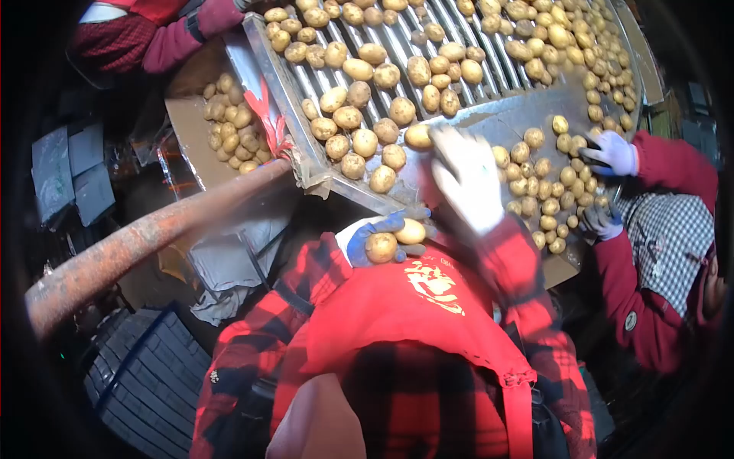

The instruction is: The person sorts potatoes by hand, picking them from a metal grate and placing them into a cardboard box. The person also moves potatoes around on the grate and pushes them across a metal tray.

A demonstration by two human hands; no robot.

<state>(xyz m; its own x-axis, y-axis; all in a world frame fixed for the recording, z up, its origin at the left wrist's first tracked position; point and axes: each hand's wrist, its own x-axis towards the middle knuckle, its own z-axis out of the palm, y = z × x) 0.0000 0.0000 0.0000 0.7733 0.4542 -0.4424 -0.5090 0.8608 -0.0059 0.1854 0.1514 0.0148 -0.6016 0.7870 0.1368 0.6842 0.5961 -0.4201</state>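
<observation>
My left hand [382, 239], in a blue and white glove, is turned up near the red apron [382, 314] with two potatoes [381, 247] in it, its fingers curled around them. Over the metal tray edge [478, 115] reaches my right hand [468, 177], in a white glove; its fingertips are at a single potato [418, 136], and glare and blur hide whether they grip it. Several potatoes [365, 143] lie on the metal rollers [459, 30] just beyond.
A co-worker's gloved hands [612, 153] are among potatoes on the right side of the tray. Another person's sleeve [180, 42] shows at the upper left. A rusty pipe [153, 245] slants across the left, beside a cardboard box [187, 138] of potatoes.
</observation>
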